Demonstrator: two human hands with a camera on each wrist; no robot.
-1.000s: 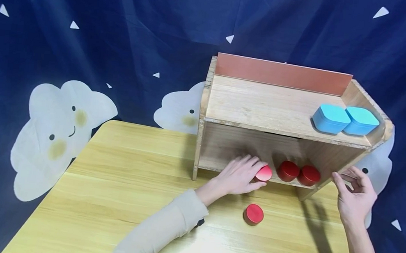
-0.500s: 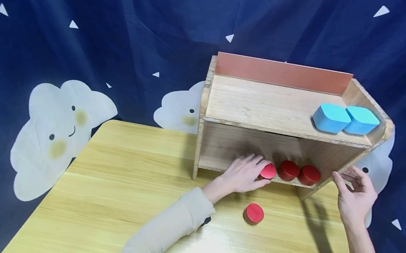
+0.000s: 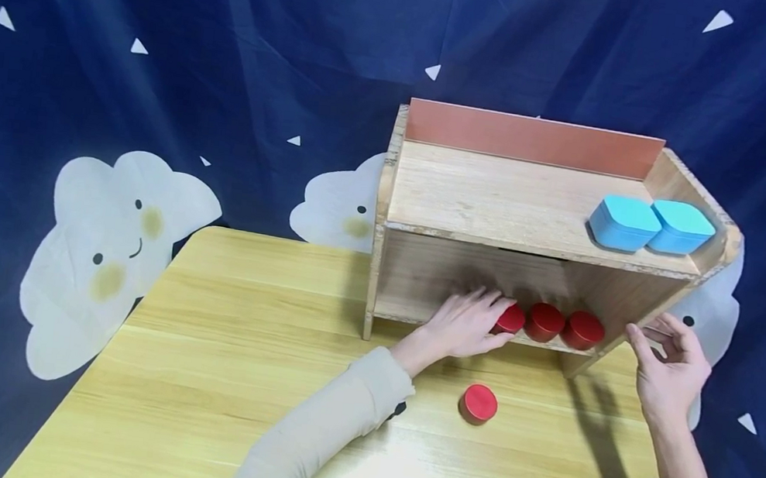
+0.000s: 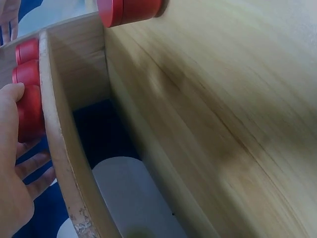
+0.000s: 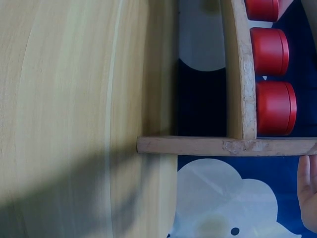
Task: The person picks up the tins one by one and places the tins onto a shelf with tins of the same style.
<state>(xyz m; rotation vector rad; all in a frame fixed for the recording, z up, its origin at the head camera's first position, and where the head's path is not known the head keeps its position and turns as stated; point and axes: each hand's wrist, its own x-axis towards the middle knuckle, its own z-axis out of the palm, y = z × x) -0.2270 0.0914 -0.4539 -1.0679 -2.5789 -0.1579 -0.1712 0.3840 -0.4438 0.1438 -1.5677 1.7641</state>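
My left hand [image 3: 465, 324] grips a round red tin [image 3: 510, 319] on the lower shelf of a wooden rack [image 3: 486, 195]. In the left wrist view the thumb of that hand [image 4: 14, 163] lies against the gripped tin [image 4: 30, 114]. Two more red tins [image 3: 545, 323] [image 3: 583, 331] stand to its right, side by side. At the rack's right side panel [image 5: 198, 146], my right hand [image 3: 672, 375] touches the outer face with its fingertips, fingers loosely bent and holding nothing.
Another red tin [image 3: 478, 405] stands on the wooden table [image 3: 200, 376] in front of the rack. Two blue boxes [image 3: 625, 224] [image 3: 682, 227] sit at the right of the upper shelf. A dark blue curtain [image 3: 271, 40] hangs behind.
My left hand has moved slightly right and back along the lower shelf with its tin, closer to the other two. My right hand has stayed at the side panel.
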